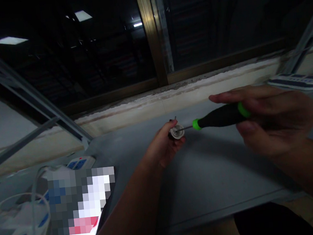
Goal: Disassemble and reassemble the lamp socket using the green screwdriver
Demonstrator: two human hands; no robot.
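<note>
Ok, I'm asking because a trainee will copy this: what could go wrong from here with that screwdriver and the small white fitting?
The screwdriver in the right hand reaches into the small round white fitting, held in mid-air by the left hand, so a slip could jab those fingers. With nothing under it but the grey table some way below, the fitting might fall if the grip loosens. The dim light may also make the tip harder to place.

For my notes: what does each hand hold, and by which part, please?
The right hand holds a green-and-black screwdriver by its handle; the left hand grips a small round white fitting by its side.
</note>
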